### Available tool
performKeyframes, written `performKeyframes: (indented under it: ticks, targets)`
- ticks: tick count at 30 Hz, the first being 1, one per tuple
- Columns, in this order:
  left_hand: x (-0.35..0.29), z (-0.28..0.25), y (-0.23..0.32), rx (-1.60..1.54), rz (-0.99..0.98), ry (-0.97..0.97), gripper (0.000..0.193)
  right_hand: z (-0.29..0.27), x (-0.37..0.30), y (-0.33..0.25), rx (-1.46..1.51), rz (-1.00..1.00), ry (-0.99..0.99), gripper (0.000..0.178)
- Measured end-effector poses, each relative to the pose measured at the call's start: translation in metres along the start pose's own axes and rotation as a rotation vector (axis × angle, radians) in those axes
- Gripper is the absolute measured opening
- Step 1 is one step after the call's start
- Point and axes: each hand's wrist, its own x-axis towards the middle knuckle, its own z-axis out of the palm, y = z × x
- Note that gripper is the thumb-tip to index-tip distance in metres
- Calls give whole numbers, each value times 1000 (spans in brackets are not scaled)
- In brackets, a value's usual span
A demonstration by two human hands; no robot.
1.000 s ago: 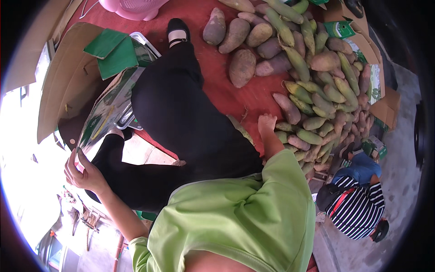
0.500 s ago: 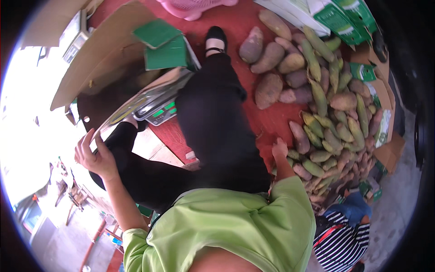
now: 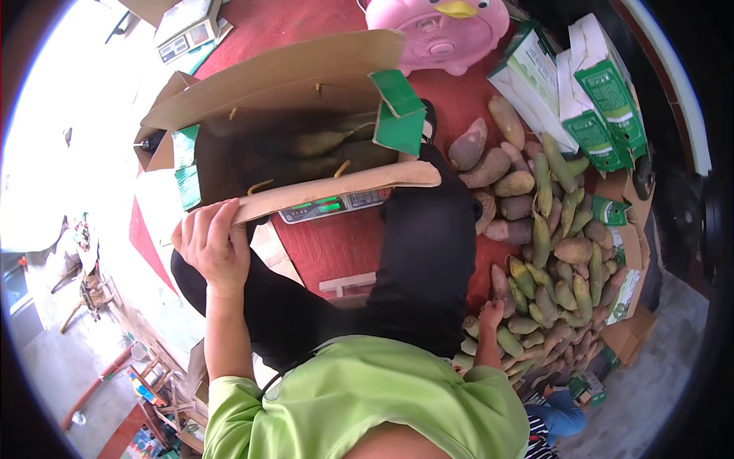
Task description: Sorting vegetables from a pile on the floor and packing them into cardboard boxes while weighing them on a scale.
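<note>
At left of centre in the frame, a person's left hand (image 3: 214, 245) grips the near flap (image 3: 344, 183) of an open cardboard box (image 3: 267, 88), fingers curled over its left end. Greenish tubers (image 3: 321, 141) lie in the shadowed inside of the box, whose far flap stands raised, with green panels at both sides. A scale (image 3: 330, 205) with lit green displays shows just below the edge of the near flap.

Right of the lower centre, the right hand (image 3: 490, 315) is lowered beside a heap of tubers (image 3: 566, 275), its fingers drawn in; whether it holds anything cannot be told. The heap, mixed green and reddish brown, spreads down the right side of the frame on a red carpet (image 3: 329, 260). The person, in a lime-green shirt (image 3: 367, 398) and black trousers (image 3: 428, 268), has one leg on each side of the scale.

At top centre sits a pink, bird-faced plastic tub (image 3: 440, 42); at upper right, green-and-white cartons (image 3: 608, 107) stand near the heap. Another scale (image 3: 187, 34) is at upper left. At lower right, a second person (image 3: 562, 413) in blue is partly visible.
</note>
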Motion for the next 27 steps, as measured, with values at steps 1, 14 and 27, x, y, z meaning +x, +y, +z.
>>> performKeyframes:
  ticks: [1, 14, 27]
  targets:
    - [1, 1, 0, -22, 9, 2, 15, -6, -4, -9, -3, -11, 5, 10]
    - [6, 0, -5, -100, -1, -24, 17, -51, -40, -165, -84, -587, 235, 8]
    - [4, -3, -6, -124, -25, -38, 14, -4, -175, -467, 442, -1173, -314, 9]
